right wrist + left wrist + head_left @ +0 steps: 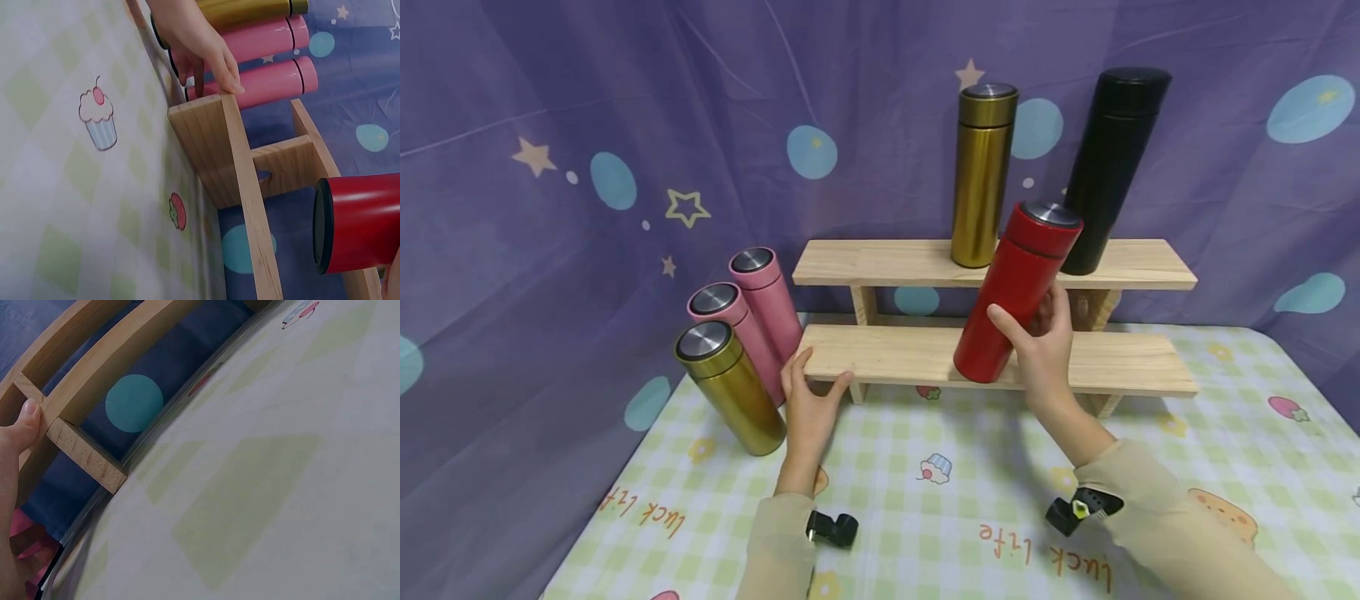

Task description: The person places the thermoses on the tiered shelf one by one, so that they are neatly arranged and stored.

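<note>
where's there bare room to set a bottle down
Lower shelf: bare between the left hand and the held red bottle, and right of the right hand. Upper shelf: bare left of the upper gold bottle. Tablecloth: bare between the sleeves. Crowded: beside the lower shelf's left end, where two pink bottles and another gold bottle cluster.

A red, silver-topped flask (1017, 287) tilts by the wooden shelf (887, 354), seemingly not touching.

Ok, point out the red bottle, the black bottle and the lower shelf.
Red bottle (1018, 283): head view, middle of its body.
Black bottle (1108, 171): head view, middle of its body.
Lower shelf (898, 352): head view, bare wood of its top.
</note>
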The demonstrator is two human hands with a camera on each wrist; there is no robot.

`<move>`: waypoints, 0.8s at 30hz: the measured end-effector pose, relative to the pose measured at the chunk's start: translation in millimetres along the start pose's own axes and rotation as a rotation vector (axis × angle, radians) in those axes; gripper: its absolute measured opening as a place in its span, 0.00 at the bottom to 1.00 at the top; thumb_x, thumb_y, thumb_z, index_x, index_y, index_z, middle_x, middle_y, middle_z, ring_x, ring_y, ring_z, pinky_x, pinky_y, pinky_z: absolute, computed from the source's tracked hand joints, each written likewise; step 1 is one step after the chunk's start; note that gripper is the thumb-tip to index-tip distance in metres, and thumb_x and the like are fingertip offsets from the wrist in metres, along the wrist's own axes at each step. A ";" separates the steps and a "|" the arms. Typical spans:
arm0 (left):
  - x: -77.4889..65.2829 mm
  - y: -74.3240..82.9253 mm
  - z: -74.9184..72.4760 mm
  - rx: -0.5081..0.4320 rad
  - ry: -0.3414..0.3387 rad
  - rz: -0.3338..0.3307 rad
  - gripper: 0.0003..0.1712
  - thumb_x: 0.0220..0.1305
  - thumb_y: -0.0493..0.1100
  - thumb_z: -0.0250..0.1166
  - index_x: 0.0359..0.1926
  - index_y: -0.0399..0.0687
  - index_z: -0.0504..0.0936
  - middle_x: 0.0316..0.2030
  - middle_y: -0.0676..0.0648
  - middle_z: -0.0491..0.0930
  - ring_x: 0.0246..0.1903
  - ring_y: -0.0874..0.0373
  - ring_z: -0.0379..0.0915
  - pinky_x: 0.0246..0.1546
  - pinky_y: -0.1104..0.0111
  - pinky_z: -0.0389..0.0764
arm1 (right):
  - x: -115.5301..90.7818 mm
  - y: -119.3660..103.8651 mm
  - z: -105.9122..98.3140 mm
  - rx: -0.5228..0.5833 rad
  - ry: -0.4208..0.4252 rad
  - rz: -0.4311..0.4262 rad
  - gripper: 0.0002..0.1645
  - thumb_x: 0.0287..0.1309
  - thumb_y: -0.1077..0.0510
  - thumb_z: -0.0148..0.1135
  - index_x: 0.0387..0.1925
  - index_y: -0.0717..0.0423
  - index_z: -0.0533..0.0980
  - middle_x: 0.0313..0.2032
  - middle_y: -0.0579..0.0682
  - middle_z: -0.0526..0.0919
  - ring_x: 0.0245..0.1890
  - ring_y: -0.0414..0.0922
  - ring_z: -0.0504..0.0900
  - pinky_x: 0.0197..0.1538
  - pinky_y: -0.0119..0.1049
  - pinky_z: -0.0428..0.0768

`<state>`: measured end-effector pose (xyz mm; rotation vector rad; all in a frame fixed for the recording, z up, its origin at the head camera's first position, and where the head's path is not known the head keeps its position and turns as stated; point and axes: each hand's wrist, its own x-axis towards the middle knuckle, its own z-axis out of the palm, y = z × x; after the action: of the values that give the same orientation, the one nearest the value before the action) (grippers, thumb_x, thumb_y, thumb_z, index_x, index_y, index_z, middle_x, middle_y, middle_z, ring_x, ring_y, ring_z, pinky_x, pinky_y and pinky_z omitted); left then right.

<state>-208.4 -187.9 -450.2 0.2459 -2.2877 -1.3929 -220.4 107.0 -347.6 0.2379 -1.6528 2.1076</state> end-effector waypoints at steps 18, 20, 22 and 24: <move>2.4 -1.0 1.5 0.000 -0.006 0.007 0.49 0.55 0.62 0.73 0.72 0.54 0.61 0.71 0.47 0.53 0.68 0.42 0.58 0.66 0.50 0.62 | 4.2 1.5 21.4 0.019 -0.008 0.028 0.42 0.57 0.55 0.70 0.69 0.45 0.61 0.59 0.49 0.75 0.58 0.48 0.74 0.58 0.41 0.76; 2.1 -1.3 1.2 0.004 -0.005 0.000 0.49 0.55 0.62 0.72 0.72 0.55 0.61 0.71 0.47 0.53 0.68 0.42 0.58 0.66 0.50 0.62 | 4.8 1.8 23.1 0.018 -0.018 0.035 0.42 0.57 0.55 0.70 0.69 0.45 0.61 0.59 0.50 0.75 0.58 0.47 0.74 0.58 0.41 0.76; 1.5 -1.5 1.0 0.008 -0.003 -0.007 0.49 0.55 0.63 0.72 0.72 0.55 0.61 0.71 0.48 0.52 0.68 0.42 0.58 0.65 0.50 0.62 | 5.2 1.7 24.8 0.024 -0.027 0.041 0.42 0.57 0.56 0.70 0.70 0.45 0.61 0.59 0.50 0.75 0.58 0.47 0.74 0.59 0.42 0.76; 1.1 -1.6 0.9 0.011 -0.003 -0.008 0.49 0.55 0.62 0.72 0.72 0.55 0.61 0.71 0.48 0.52 0.68 0.42 0.58 0.65 0.50 0.62 | 5.9 1.1 26.6 0.036 -0.036 0.044 0.42 0.57 0.57 0.70 0.70 0.45 0.61 0.58 0.50 0.75 0.57 0.48 0.74 0.59 0.42 0.76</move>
<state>-209.9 -188.3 -451.6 0.2575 -2.2997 -1.3859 -229.8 82.9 -339.1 0.2547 -1.6562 2.1789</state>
